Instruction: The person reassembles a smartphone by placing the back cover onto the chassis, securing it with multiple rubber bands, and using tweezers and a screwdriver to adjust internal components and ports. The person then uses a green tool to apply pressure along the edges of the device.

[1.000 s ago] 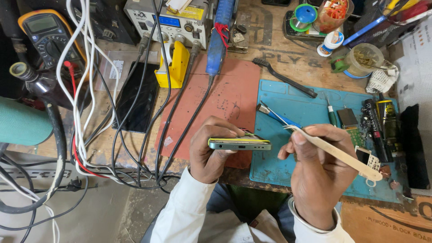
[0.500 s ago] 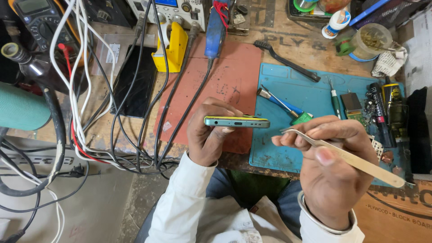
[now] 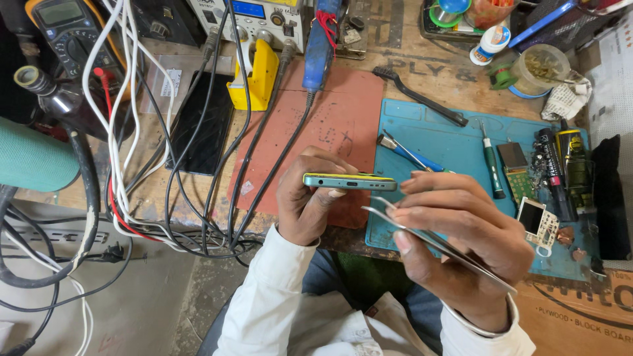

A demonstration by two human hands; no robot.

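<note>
- The left hand (image 3: 306, 201) pinches a phone (image 3: 349, 181) edge-on, fingers (image 3: 330, 160) curled over its top and the thumb pressed under it.
- The phone sits level above the front edge of the surface (image 3: 422, 72), between a red mat (image 3: 316, 125) and a blue mat (image 3: 448, 142).
- The right hand (image 3: 461, 237) grips metal tweezers (image 3: 428, 240), fingers pressed together around them, tips just beside the phone's right end.
- On the blue mat lie a green screwdriver (image 3: 491, 165), a blue-handled tool (image 3: 409, 155), small circuit boards (image 3: 517, 175) and batteries (image 3: 560, 165).
- Farther left, a dark phone screen (image 3: 198, 125) lies flat beneath white, black and red cables (image 3: 125, 132).
- A multimeter (image 3: 66, 29) sits at the far left corner.
</note>
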